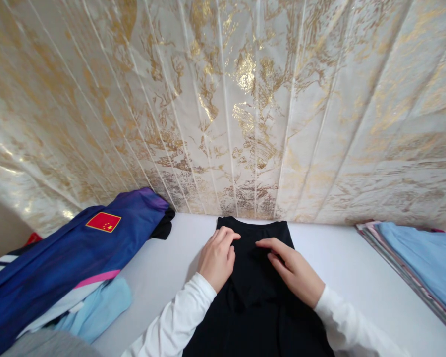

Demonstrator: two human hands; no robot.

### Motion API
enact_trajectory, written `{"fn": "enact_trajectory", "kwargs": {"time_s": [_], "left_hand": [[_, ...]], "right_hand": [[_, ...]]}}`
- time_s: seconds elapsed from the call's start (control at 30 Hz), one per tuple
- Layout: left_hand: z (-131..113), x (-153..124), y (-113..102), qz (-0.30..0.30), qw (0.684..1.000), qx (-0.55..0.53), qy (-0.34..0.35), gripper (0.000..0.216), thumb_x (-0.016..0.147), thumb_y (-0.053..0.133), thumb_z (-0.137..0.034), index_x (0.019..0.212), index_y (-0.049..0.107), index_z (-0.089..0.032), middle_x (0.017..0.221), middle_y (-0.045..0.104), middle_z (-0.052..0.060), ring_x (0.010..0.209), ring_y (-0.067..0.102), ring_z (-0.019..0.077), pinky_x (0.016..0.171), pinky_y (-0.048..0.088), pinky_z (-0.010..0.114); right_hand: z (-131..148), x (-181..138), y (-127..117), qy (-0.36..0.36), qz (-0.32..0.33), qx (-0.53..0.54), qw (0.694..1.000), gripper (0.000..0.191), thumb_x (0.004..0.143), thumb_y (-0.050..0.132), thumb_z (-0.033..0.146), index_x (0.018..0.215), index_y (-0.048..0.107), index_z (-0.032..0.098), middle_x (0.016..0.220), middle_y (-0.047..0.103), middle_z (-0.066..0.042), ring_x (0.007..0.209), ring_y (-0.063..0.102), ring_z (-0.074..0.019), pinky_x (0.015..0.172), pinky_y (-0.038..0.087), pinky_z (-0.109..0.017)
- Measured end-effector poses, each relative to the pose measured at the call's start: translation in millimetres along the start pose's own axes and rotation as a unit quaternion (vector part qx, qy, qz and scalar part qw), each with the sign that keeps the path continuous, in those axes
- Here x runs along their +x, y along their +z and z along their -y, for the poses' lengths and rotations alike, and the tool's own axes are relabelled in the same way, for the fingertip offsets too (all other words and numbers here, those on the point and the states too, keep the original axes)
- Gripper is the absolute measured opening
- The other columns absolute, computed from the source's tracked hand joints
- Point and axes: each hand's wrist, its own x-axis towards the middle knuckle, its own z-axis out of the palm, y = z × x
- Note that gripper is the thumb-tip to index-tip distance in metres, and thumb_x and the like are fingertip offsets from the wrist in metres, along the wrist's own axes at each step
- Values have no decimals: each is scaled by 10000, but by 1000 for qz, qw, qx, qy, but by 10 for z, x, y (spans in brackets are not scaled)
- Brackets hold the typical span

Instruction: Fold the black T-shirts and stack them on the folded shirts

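Observation:
A black garment [256, 302] lies flat on the white table [163, 267], its far edge against the wall. My left hand [217, 258] rests on the garment's left side with the fingers lying flat and close together, holding nothing. On the middle of the cloth my right hand [292, 270] presses down, fingers stretched toward the left hand. Both arms wear white sleeves.
A heap of clothes at the left holds a blue jacket [78, 253] with a red flag patch and a light blue piece [96, 310]. A stack of folded clothes [419, 267] lies at the right edge. A gold-patterned cloth [223, 99] covers the wall behind.

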Motion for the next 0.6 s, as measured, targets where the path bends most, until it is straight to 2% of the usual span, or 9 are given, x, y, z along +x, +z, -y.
{"fn": "enact_trajectory", "kwargs": {"time_s": [0.1,0.17,0.27,0.37,0.5,0.6], "left_hand": [[-114,-60,38,63,995,-18,73,323,907,458,-197,1222,522,-223,1281,533,47,1181,489,199,1005,392,344],[-156,-128,107,132,986,0,100,447,928,464,-322,1345,419,-170,1428,408,91,1310,366,241,1060,338,415],[-154,-226,200,198,972,49,118,569,940,438,-381,1434,279,-149,1521,212,103,1399,174,255,1112,233,472],[-111,-285,217,206,968,78,120,602,938,437,-410,1460,222,-199,1539,127,83,1411,82,265,1120,186,494],[-43,-312,130,224,965,86,108,704,885,493,-516,1466,201,-246,1539,98,93,1407,62,300,1102,198,526],[-41,-284,36,231,964,92,89,752,852,525,-548,1455,249,-195,1524,149,133,1400,111,307,1100,208,525]], "right_hand": [[-238,25,-15,-4,17,-105,994,409,923,364,272,1316,470,237,1414,452,-75,1314,387,-224,1062,343,-436],[-335,8,15,-17,47,-167,985,466,937,364,354,1381,407,221,1494,328,-79,1378,266,-229,1093,296,-450],[-402,-17,50,-19,80,-254,964,568,925,375,489,1426,343,223,1525,242,-81,1400,196,-242,1105,258,-478],[-431,-11,37,6,83,-304,949,657,900,358,585,1439,316,212,1529,211,-91,1400,187,-257,1103,260,-481],[-456,6,21,23,80,-320,944,725,884,336,629,1448,294,175,1524,208,-101,1401,177,-261,1106,267,-470],[-463,14,27,29,77,-317,945,767,878,326,642,1449,279,132,1513,233,-116,1398,190,-250,1116,258,-464]]}}
